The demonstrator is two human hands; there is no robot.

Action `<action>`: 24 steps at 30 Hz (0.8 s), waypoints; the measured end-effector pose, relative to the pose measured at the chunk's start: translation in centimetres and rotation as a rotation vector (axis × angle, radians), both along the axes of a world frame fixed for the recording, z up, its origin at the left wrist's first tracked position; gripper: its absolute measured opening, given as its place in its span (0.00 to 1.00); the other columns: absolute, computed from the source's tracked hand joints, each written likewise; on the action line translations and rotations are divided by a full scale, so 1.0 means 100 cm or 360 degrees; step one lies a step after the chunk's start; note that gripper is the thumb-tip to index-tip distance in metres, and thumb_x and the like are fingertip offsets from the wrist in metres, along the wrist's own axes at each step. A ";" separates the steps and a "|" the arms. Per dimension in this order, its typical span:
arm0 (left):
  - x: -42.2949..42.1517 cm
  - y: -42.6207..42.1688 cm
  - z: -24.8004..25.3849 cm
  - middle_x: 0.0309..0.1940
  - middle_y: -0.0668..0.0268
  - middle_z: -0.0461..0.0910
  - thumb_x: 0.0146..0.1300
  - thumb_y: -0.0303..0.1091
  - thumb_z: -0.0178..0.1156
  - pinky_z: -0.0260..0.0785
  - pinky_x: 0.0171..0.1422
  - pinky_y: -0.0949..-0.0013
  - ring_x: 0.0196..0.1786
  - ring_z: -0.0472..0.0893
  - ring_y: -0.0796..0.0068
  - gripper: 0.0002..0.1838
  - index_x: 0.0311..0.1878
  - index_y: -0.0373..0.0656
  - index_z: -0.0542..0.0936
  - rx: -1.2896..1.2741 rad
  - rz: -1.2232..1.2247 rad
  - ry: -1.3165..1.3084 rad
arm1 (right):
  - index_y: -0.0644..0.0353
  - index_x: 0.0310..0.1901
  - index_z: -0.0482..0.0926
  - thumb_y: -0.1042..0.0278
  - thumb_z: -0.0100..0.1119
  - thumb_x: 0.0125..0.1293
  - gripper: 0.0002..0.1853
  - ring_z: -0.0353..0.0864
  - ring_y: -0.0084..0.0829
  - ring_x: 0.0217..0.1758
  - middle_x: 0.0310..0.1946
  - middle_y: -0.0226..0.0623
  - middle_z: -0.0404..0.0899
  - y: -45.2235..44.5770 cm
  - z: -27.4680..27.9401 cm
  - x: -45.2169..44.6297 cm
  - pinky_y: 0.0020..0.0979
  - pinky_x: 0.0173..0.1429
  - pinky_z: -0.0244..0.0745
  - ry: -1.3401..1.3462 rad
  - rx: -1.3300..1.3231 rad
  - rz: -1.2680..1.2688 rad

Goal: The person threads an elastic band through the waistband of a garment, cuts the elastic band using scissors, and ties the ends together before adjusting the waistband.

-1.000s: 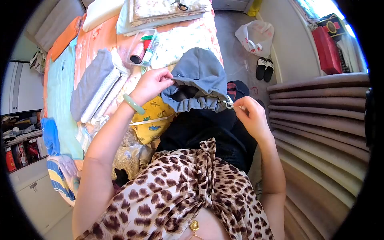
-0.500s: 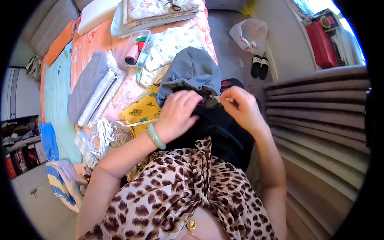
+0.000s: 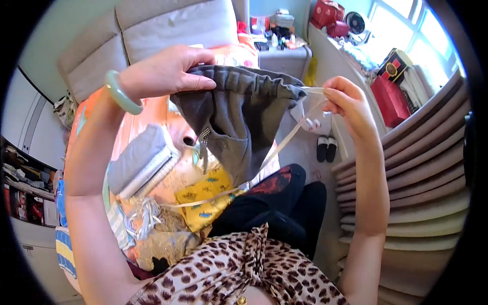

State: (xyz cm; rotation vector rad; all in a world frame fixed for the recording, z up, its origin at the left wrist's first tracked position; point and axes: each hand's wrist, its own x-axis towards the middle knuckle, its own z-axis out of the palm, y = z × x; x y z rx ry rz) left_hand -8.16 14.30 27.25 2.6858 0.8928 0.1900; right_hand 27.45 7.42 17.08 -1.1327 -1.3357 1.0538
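Grey pants hang in the air before me, their gathered waistband at the top and a checked cord dangling from the front. My left hand pinches the left end of the waistband between thumb and fingers. A narrow white elastic band comes out of the waistband's right end. My right hand pinches that band just beside the opening, fingers closed. From there the band's long tail loops down below the pants and runs left across a yellow printed cloth towards a bundle of white strips.
On the bed at left lie folded grey and white cloths. A grey curtain hangs close on my right. Black slippers and a white plastic bag are on the floor. A nightstand stands beyond the bed.
Both hands have risen from my lap and spread apart, lifting the grey pants up to head height. The white band is now stretched from the waistband to my right hand. My view has tilted upward.
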 end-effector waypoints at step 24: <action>0.016 -0.017 -0.137 0.39 0.57 0.81 0.59 0.36 0.65 0.71 0.54 0.59 0.47 0.80 0.57 0.14 0.46 0.40 0.79 -0.0589 -0.0303 0.0121 | 0.65 0.41 0.79 0.74 0.59 0.68 0.05 0.69 0.11 0.30 0.28 0.22 0.74 -0.039 -0.069 -0.038 0.18 0.34 0.66 -0.0296 -0.0463 0.0281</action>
